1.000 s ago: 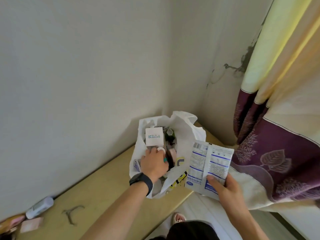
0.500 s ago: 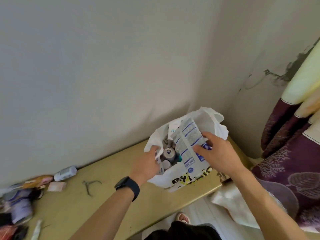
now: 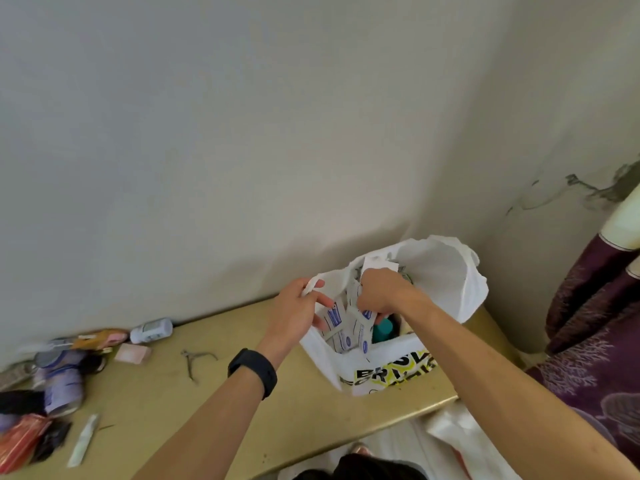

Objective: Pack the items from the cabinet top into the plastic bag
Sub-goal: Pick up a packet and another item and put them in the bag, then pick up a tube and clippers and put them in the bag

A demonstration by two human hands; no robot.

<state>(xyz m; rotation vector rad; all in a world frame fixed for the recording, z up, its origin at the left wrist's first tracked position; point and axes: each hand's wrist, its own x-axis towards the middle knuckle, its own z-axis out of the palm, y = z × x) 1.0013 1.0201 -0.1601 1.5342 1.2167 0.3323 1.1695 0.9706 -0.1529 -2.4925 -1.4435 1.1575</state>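
A white plastic bag (image 3: 446, 282) with black and yellow print stands open at the right end of the yellow cabinet top (image 3: 166, 407). My left hand (image 3: 294, 313) grips the bag's near left rim and holds it open. My right hand (image 3: 381, 292) is inside the bag's mouth, its fingers curled round the white and blue printed packet (image 3: 349, 332), which sits down in the bag. A teal cap (image 3: 382, 330) shows beside the packet. At the cabinet's left lie a white bottle (image 3: 151, 330), nail nippers (image 3: 194, 362), a pink pad (image 3: 132, 353), a white tube (image 3: 83, 441) and a blurred heap of packets.
The cabinet stands against a white wall, with the bag in the corner. A purple and cream curtain (image 3: 595, 327) hangs at the right. White cloth or plastic (image 3: 450, 431) lies below the cabinet's front edge.
My right hand has pushed the printed packet from above the rim down into the bag. My left hand keeps hold of the rim. The view has swung left, showing more items.
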